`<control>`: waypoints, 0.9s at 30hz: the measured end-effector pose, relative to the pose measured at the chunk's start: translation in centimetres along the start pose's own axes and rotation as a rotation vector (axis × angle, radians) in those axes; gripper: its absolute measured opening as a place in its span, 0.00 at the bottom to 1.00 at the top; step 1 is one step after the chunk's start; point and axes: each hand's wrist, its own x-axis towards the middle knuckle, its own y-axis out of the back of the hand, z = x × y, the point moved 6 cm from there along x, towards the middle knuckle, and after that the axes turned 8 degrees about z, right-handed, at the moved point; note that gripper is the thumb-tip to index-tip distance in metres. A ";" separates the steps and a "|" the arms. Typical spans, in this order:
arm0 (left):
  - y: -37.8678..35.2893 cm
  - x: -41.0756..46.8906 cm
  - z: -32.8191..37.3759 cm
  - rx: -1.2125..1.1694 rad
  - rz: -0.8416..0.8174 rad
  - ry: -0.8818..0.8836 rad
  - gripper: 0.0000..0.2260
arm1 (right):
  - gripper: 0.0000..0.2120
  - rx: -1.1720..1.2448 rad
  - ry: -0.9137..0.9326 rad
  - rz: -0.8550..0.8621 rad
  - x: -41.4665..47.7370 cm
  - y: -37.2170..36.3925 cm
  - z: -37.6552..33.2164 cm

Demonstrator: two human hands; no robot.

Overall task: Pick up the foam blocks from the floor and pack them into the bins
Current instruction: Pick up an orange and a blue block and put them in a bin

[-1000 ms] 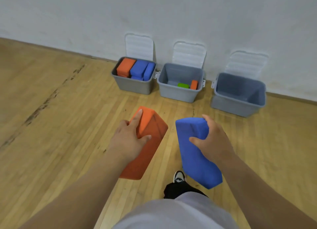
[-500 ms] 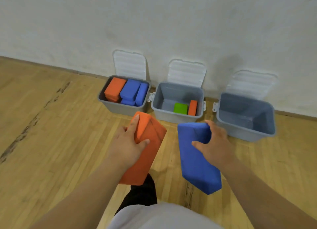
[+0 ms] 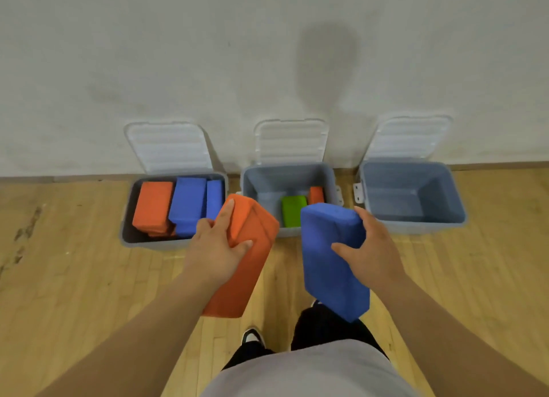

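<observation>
Orange block [image 3: 252,266] gripped in left hand [image 3: 214,248], blue block [image 3: 326,248] in right hand [image 3: 374,248]; both are off the floor [image 3: 74,277], long axes running near-to-far, far ends toward the bins. Orange's far end sits between the left bin [image 3: 148,245], packed with orange and blue blocks, and the middle bin [image 3: 267,182]; blue's far end overlaps the middle bin's near rim. Middle bin looks dead ahead of both hands, right hand probably nearer; right bin [image 3: 410,188] lies just right of it.
</observation>
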 end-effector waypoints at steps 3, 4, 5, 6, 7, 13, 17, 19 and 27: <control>-1.3 4.6 -0.1 -0.001 -0.034 0.049 0.43 | 0.43 0.000 -0.041 -0.024 5.0 -2.0 -0.7; -1.7 5.8 -0.1 0.004 -0.041 0.062 0.43 | 0.44 0.000 -0.049 -0.035 6.6 -2.6 -0.8; -2.3 7.3 -0.4 0.009 -0.048 0.080 0.43 | 0.44 -0.004 -0.060 -0.051 8.7 -3.5 -0.7; -3.0 8.7 -0.6 0.014 -0.053 0.102 0.43 | 0.44 -0.015 -0.067 -0.065 10.9 -4.4 -0.5; -3.7 10.2 -0.6 0.015 -0.055 0.123 0.43 | 0.43 -0.030 -0.071 -0.078 13.0 -5.3 -0.3; -8.0 20.3 -1.5 0.001 -0.052 0.297 0.43 | 0.43 -0.092 -0.067 -0.258 27.7 -13.1 0.0; -11.8 27.1 -2.8 -0.115 -0.041 0.393 0.42 | 0.43 -0.100 -0.061 -0.342 35.4 -20.1 0.2; -14.0 30.4 -4.2 -0.137 -0.042 0.403 0.42 | 0.43 -0.077 -0.095 -0.378 38.3 -24.3 0.9; -25.5 41.6 -12.7 -0.156 -0.131 0.442 0.41 | 0.45 -0.015 -0.262 -0.509 45.8 -42.0 8.6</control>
